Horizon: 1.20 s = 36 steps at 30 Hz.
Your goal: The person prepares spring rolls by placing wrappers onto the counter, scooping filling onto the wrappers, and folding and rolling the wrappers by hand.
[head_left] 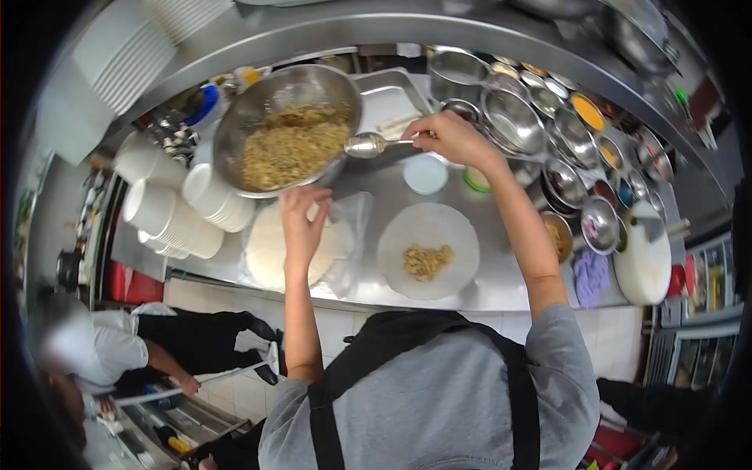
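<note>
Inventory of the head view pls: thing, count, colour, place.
large bowl: 1, steel, back left of counter
round sheet: 1, off-white, counter's near edge
filling: 2 portions, yellow-brown, in large bowl and on round sheet
cream disc: count unclear, cream, on plastic, left of round sheet
tubs: several stacks, white, counter's left end
small bowls: many, mostly steel, right side
cloth: 1, purple, near right edge
chopping block: 1, white, right end
counter: 1, steel, centre
co-worker: 1, white shirt, lower left
spoon: 1, silver, beside large bowl
left hand: 1, bare, over cream disc
right hand: 1, bare, holding spoon
</note>
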### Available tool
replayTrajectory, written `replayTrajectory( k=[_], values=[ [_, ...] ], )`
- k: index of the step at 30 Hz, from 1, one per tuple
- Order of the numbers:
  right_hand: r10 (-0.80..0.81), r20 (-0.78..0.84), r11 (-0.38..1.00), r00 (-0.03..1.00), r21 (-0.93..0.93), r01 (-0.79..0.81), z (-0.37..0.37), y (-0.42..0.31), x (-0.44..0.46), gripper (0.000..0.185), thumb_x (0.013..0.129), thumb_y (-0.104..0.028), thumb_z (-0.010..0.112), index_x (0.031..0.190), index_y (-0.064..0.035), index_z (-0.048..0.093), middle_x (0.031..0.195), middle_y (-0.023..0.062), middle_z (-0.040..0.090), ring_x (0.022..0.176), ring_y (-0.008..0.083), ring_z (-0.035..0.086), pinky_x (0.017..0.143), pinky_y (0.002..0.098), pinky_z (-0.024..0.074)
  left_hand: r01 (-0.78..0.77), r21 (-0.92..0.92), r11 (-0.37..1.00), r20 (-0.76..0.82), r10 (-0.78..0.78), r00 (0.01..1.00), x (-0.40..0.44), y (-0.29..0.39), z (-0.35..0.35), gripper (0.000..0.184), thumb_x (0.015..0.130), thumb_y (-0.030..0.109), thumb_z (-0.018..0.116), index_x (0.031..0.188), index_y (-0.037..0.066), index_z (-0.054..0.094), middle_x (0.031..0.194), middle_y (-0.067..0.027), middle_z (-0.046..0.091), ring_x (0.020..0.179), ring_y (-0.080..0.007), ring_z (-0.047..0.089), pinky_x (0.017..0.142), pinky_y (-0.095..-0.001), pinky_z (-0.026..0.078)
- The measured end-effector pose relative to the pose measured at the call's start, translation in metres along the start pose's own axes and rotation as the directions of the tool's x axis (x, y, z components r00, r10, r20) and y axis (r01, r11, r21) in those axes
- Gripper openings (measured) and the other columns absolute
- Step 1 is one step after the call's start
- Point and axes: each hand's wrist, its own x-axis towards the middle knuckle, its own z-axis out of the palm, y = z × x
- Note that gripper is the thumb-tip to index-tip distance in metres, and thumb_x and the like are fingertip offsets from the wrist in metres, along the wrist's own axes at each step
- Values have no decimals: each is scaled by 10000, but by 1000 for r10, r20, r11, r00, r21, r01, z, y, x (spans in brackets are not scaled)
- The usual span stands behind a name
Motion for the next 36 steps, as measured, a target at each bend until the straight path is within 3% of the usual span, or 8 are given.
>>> replayTrajectory(
  k=[3, 9, 12, 16, 22, 27, 31, 36],
  values=[
    [-104, -159, 977, 982, -203, 70, 44, -15, 54, 187, 823, -127, 609, 993, -108, 685, 911, 91, 685, 864, 311, 634, 720, 408, 499, 111, 230, 967, -157, -76, 985, 24, -32, -38, 173, 689, 63, 733, 855, 99, 704, 920, -77, 595, 942, -296, 490, 836, -388, 408],
    [-273, -33, 842, 961, -492, 222, 96, -51, 119, 138, 761, -78, 562, 809, -66, 691, 840, 152, 683, 790, 320, 675, 645, 422, 536, 175, 498, 849, 36, -222, 974, 55, -90, -29, 198, 599, 180, 801, 774, 159, 712, 994, -64, 567, 1027, -313, 473, 849, -426, 417],
    [-308, -15, 829, 951, -495, 261, 116, -52, 134, 129, 756, -75, 554, 770, -57, 681, 802, 141, 685, 773, 308, 682, 617, 414, 539, 198, 577, 792, 97, -307, 947, 68, -99, -13, 203, 583, 214, 814, 748, 159, 710, 1021, -66, 559, 1061, -311, 455, 847, -462, 407],
    [-206, 78, 910, 975, -352, 220, 118, -50, 141, 180, 766, -65, 571, 891, -48, 699, 878, 155, 684, 768, 313, 675, 667, 403, 539, 209, 602, 771, 126, -350, 928, 74, -111, -4, 203, 573, 252, 824, 710, 157, 707, 1038, -70, 553, 1074, -316, 450, 848, -482, 395],
    [-44, 184, 995, 982, 93, 27, 110, -18, 158, 171, 775, -48, 622, 922, -30, 707, 855, 116, 697, 719, 182, 675, 655, 322, 522, 182, 610, 771, 101, -304, 947, 97, -106, -5, 212, 571, 262, 825, 693, 146, 696, 1033, -74, 551, 1072, -315, 449, 856, -489, 379],
    [-131, 172, 921, 976, 385, 55, 72, 4, 148, 169, 798, -59, 602, 936, -15, 690, 727, 32, 642, 625, 89, 584, 570, 256, 470, 105, 537, 837, 27, -141, 990, 121, -70, -18, 219, 596, 278, 814, 701, 134, 687, 1000, -59, 554, 1044, -306, 458, 842, -463, 370],
    [-113, 170, 956, 979, 288, 60, 13, 7, 77, 182, 806, -110, 625, 953, -30, 697, 698, 29, 625, 618, 83, 562, 532, 254, 433, -54, 365, 929, 31, 46, 998, 112, -11, -5, 219, 611, 287, 804, 685, 132, 669, 975, -40, 546, 1008, -290, 464, 816, -446, 363],
    [85, 187, 996, 979, -26, -82, 9, 44, -62, 174, 761, -83, 605, 897, -109, 709, 731, 62, 667, 703, 162, 641, 628, 318, 485, -109, 48, 993, 261, 93, 961, 34, 43, 73, 200, 606, 273, 797, 679, 147, 660, 961, -32, 537, 1001, -274, 455, 810, -424, 349]
  ],
)
